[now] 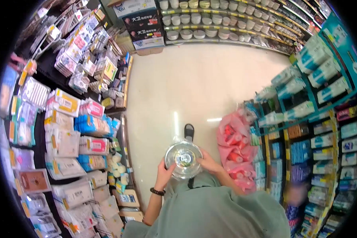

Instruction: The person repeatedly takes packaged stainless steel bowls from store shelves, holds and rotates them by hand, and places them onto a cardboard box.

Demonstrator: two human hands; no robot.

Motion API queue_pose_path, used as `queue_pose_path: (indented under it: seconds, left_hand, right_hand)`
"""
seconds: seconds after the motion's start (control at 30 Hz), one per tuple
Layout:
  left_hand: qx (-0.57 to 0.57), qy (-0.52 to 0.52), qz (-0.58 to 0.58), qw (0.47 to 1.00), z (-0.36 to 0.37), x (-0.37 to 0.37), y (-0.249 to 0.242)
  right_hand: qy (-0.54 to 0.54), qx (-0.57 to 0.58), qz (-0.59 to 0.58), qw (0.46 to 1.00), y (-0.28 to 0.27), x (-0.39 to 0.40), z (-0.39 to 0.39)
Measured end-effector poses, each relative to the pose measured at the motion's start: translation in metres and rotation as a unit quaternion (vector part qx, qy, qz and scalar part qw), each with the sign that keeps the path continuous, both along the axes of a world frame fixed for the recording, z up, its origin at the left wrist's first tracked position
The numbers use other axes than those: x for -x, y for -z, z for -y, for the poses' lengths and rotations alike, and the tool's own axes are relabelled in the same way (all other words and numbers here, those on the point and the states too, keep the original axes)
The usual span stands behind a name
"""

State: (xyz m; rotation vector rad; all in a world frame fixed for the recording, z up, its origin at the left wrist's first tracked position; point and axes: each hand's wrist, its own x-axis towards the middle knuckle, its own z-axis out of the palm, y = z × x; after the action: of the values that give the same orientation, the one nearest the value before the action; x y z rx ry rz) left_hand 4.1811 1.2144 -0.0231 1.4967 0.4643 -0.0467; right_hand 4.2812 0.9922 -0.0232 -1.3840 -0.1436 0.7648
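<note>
A round, clear glass vessel (183, 159) is held in front of the body, above the pale floor (168, 83). It is seen from above as concentric rings, with bright glare on the rim and a whitish, shiny patch at the middle, beside which yellowish-green tints are seen. Whether a lid is fitted cannot be told. The near side is bordered by the green garment (210, 210), and a dark sandal (189, 131) is seen beyond the far side.

The left side of the vessel is gripped by the left hand (165, 171), with the thumb laid over the rim; a dark beaded bracelet (157, 191) is worn at that wrist. The right side is gripped by the right hand (210, 162), so the grip is closed on the glass from both sides. Well to the right, red-topped items are held in a pink bag (235, 139).
</note>
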Motion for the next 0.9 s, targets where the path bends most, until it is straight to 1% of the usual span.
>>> queue_pose_path:
  seconds: [0.03, 0.07, 0.13, 0.17, 0.27, 0.3, 0.4, 0.5, 0.6, 0.7, 0.8, 0.83, 0.9]
  left_hand:
    - [0.008, -0.02, -0.019, 1.0, -0.005, -0.02, 0.0]
    - [0.017, -0.041, -0.037, 0.998, -0.011, -0.043, 0.001]
    - [0.018, -0.065, -0.026, 0.997, -0.024, -0.089, 0.0]
    - [0.019, -0.08, -0.02, 0.996, -0.028, -0.112, -0.001]
    - [0.0, -0.122, -0.022, 0.992, -0.044, -0.19, -0.03]
    - [-0.026, -0.125, -0.002, 0.992, -0.052, -0.217, -0.035]
    - [0.016, -0.179, 0.02, 0.984, -0.072, -0.285, -0.049]
    - [0.038, -0.218, 0.026, 0.975, -0.09, -0.34, -0.055]
    - [0.055, -0.242, 0.016, 0.969, -0.109, -0.392, -0.051]
    - [0.059, -0.233, 0.006, 0.971, -0.131, -0.442, -0.036]
    - [0.065, -0.225, -0.002, 0.972, -0.157, -0.5, -0.021]
    - [0.069, -0.225, -0.005, 0.972, -0.166, -0.52, -0.016]
    - [0.076, -0.227, -0.01, 0.971, -0.185, -0.565, -0.007]
  right_hand:
    - [-0.027, 0.01, 0.011, 1.0, 0.005, -0.026, -0.008]
    - [-0.029, 0.014, -0.009, 0.999, 0.01, -0.052, -0.015]
    - [-0.035, 0.022, -0.06, 0.997, -0.007, -0.1, -0.033]
    - [-0.05, -0.012, -0.06, 0.997, 0.012, -0.126, -0.04]
    - [-0.065, 0.004, -0.037, 0.997, -0.025, -0.21, -0.071]
    - [-0.078, 0.006, -0.033, 0.996, -0.034, -0.237, -0.079]
    - [-0.097, -0.034, -0.038, 0.994, -0.055, -0.312, -0.105]
    - [-0.087, -0.048, 0.058, 0.993, -0.068, -0.375, -0.125]
    - [-0.066, -0.037, 0.053, 0.996, -0.077, -0.427, -0.137]
    - [-0.016, 0.035, 0.108, 0.993, -0.072, -0.468, -0.15]
    - [0.01, 0.099, 0.128, 0.987, -0.055, -0.514, -0.166]
    - [0.038, 0.102, 0.147, 0.983, -0.049, -0.529, -0.175]
    - [0.012, 0.146, 0.153, 0.977, -0.043, -0.569, -0.188]
